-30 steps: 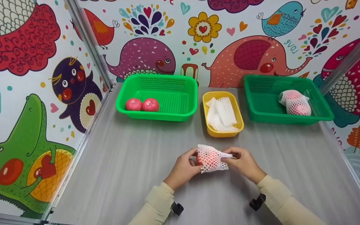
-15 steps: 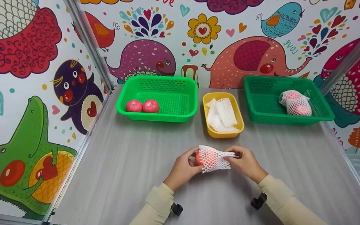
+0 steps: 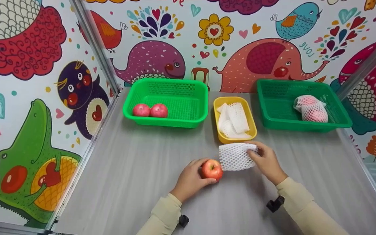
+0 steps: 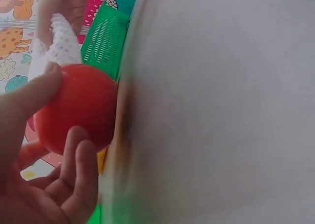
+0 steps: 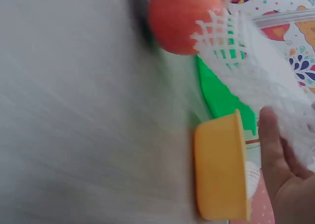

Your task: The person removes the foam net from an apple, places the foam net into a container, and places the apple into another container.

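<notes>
In the head view my left hand (image 3: 190, 180) grips a red apple (image 3: 212, 170) over the front middle of the table, its stem facing up. The left wrist view shows thumb and fingers curled about the bare apple (image 4: 78, 106). My right hand (image 3: 269, 163) pinches a white foam net sleeve (image 3: 237, 156) by its right end, just right of the apple. The sleeve hangs flat and wide, its left edge close beside the apple. In the right wrist view the mesh edge of the sleeve (image 5: 256, 61) overlaps the apple's side.
A light green basket (image 3: 184, 122) holds two red apples (image 3: 150, 110) at the back left. Beside it, a yellow bin (image 3: 237, 140) contains white net sleeves (image 3: 235, 120). At the back right stands a dark green basket (image 3: 276, 122) with two net-wrapped apples (image 3: 310, 109). Printed walls enclose the table.
The net sleeve has come off the apple and moved right and up with my right hand, spreading out flat. My left hand still holds the apple, now uncovered and stem up.
</notes>
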{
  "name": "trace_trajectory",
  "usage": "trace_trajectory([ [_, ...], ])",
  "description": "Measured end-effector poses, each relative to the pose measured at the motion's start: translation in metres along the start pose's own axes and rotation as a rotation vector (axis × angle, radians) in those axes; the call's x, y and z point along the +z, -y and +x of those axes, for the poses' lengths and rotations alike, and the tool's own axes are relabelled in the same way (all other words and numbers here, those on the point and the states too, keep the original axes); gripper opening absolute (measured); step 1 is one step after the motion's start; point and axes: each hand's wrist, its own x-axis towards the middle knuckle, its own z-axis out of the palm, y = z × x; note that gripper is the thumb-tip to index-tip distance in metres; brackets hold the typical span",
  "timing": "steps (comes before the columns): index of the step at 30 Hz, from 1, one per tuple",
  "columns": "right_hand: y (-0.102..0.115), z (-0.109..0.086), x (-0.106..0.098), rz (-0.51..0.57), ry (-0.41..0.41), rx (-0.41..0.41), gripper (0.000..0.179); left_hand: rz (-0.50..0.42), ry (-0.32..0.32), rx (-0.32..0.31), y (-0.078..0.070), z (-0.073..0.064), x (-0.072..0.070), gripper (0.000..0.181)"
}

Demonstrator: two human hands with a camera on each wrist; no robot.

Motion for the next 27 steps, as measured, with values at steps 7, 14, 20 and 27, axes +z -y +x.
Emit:
trace_trajectory([
  [7,0.013,0.025,-0.018,-0.030,-0.076,-0.067,0.030,0.109,0.010,0.029,-0.004,-0.001,0.000,0.074],
  [14,0.033,0.061,-0.020,0.003,-0.110,-0.009,0.040,0.133,0.004,0.038,-0.002,-0.001,-0.001,0.074],
  [20,0.035,0.102,0.002,-0.124,-0.121,-0.057,0.051,0.131,0.010,0.041,-0.001,-0.001,0.000,0.075],
  [27,0.016,0.125,0.038,-0.422,0.154,-0.213,0.064,0.143,0.027,0.030,-0.001,-0.003,0.002,0.077],
])
